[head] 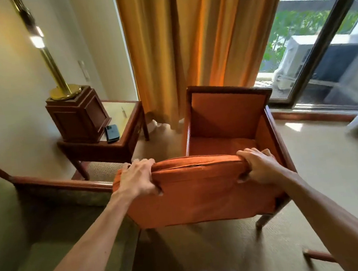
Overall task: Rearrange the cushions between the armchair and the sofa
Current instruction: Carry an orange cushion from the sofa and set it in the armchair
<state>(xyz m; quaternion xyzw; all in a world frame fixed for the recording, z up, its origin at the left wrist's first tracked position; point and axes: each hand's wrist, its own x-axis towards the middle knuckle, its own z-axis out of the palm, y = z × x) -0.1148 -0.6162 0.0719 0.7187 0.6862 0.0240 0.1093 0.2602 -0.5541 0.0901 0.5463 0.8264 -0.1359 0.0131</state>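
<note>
We hold the cushion (199,191) up before the armchair (227,115).
Our left hand (137,179) and right hand (257,166) grip its top edge, fingers curled over.

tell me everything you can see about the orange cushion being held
The orange cushion is a thick, squarish pad in a velvety rust fabric, with a seam line running along its top edge. It is held upright in the air in front of the armchair. The left hand and right hand each grip an upper corner, denting the fabric.
</note>
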